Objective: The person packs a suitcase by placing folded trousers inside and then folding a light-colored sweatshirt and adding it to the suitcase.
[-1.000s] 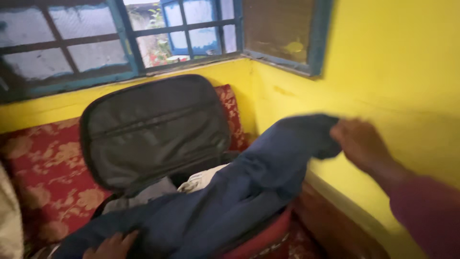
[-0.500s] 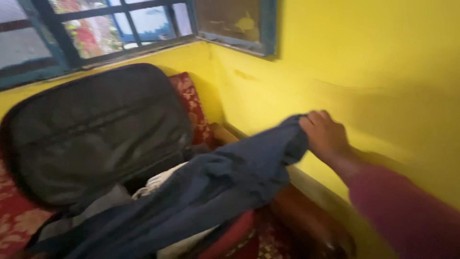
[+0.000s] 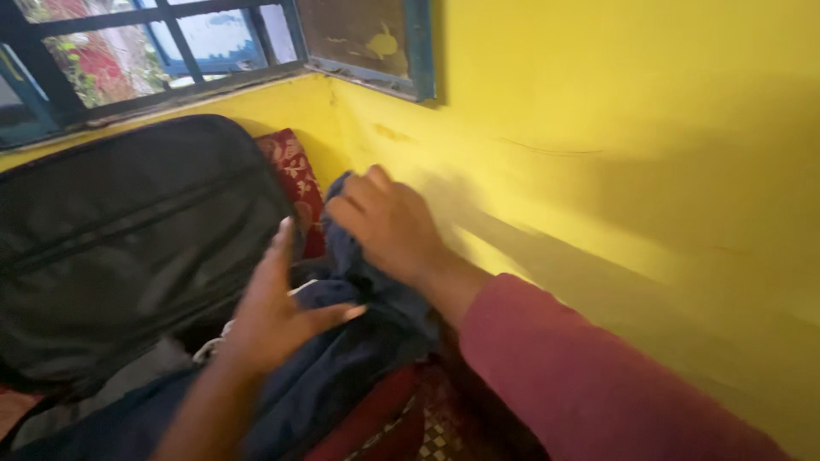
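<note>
The right hand [image 3: 389, 224], which a moment ago held the end of the dark blue garment [image 3: 342, 376] stretched out toward the yellow wall [image 3: 615, 128], now sits much nearer the open suitcase, its fingers curled over a bunched end of the cloth close to the red patterned cushion [image 3: 295, 175]. The garment is no longer drawn out long; it lies folded back on itself, heaped across the front of the suitcase, with a bit of pale cloth [image 3: 218, 341] showing beneath it. The left hand [image 3: 278, 312], earlier low at the near end of the fabric, has come up over the middle of the heap, palm down, fingers spread and thumb out; it seems to press flat on the cloth rather than grip it, though motion blur makes that hard to confirm. The black suitcase lid [image 3: 120, 239] stands open, leaning back under the blue-framed window [image 3: 171, 43]. Judging by this, the garment is being doubled over and settled into the case, the right hand bringing the far end in while the left steadies the fold.
</note>
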